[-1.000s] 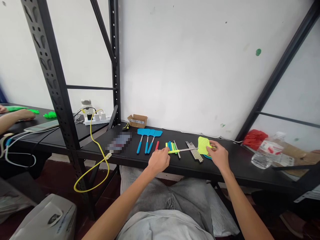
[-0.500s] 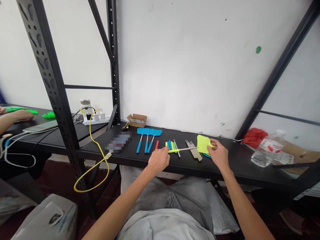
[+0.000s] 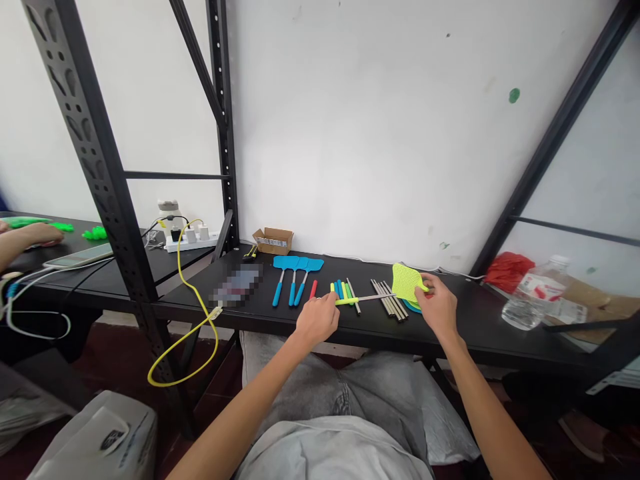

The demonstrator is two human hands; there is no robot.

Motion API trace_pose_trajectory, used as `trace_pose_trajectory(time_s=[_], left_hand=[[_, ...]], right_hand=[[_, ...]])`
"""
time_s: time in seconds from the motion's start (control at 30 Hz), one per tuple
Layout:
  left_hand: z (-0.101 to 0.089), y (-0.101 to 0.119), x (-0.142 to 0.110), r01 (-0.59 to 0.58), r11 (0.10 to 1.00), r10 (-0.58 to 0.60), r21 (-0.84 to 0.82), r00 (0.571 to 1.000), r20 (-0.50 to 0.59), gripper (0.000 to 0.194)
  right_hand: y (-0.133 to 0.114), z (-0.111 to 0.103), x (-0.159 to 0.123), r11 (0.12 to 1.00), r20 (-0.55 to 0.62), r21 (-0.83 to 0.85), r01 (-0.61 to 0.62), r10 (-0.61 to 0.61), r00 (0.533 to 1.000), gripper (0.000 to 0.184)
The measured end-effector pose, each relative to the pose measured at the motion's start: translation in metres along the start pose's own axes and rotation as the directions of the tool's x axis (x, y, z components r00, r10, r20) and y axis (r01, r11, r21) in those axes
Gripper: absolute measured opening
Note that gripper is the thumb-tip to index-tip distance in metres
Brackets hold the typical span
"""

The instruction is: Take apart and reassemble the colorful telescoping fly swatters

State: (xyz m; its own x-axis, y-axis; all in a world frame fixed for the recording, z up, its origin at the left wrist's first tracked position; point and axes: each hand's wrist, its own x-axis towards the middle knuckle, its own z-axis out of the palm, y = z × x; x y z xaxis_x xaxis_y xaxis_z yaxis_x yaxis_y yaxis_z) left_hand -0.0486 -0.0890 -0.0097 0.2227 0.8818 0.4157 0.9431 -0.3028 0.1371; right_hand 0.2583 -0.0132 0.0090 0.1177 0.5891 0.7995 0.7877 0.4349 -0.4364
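My left hand (image 3: 319,319) is closed around a yellow-green fly swatter handle (image 3: 347,302). A thin metal rod (image 3: 375,297) runs rightward from that handle to the edge of a yellow-green fly swatter head (image 3: 406,283). Whether rod and head are joined I cannot tell. Fingers of my right hand (image 3: 436,301) pinch the head's right side. Partly covered beneath it lies something blue (image 3: 413,307). Several loose metal rods (image 3: 390,301) lie between my hands. Close to my left hand are a red handle (image 3: 313,289) and several blue, green and yellow handles (image 3: 343,289).
Three blue fly swatters (image 3: 295,280) lie to the left, before a small cardboard box (image 3: 273,241). A blurred flat object (image 3: 237,285) and a yellow cable (image 3: 187,283) are further left. A plastic bottle (image 3: 535,293) stands right. Another person's hand (image 3: 45,235) rests far left.
The view has shifted very slightly. Both hands keep their grips, and the yellow-green head and rod have hardly moved.
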Motion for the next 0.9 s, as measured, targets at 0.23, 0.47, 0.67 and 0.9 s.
trace_pose_trajectory(time_s=[0.23, 0.47, 0.67, 0.9], left_hand=[[0.003, -0.001, 0.001, -0.012, 1.000, 0.012, 0.000, 1.000, -0.023, 0.025], [0.003, -0.002, 0.000, -0.028, 1.000, 0.028, -0.002, 0.999, -0.027, 0.025], [0.004, -0.002, 0.000, -0.041, 0.999, 0.040, -0.005, 0.998, -0.037, 0.025], [0.006, -0.003, 0.000, -0.030, 0.999, 0.030, -0.009, 0.998, -0.052, 0.023]], right_hand=[[0.001, -0.001, -0.001, 0.998, -0.029, -0.064, 0.021, -0.023, 0.999, 0.033], [-0.001, 0.006, 0.002, 0.798, 0.159, 0.411, -0.440, 0.413, 0.897, 0.036], [-0.014, 0.001, 0.008, 0.023, 0.504, 0.773, -0.634, 0.584, 0.637, 0.024], [-0.028, 0.001, 0.003, -0.369, 0.681, 0.708, -0.601, 0.582, 0.445, 0.014]])
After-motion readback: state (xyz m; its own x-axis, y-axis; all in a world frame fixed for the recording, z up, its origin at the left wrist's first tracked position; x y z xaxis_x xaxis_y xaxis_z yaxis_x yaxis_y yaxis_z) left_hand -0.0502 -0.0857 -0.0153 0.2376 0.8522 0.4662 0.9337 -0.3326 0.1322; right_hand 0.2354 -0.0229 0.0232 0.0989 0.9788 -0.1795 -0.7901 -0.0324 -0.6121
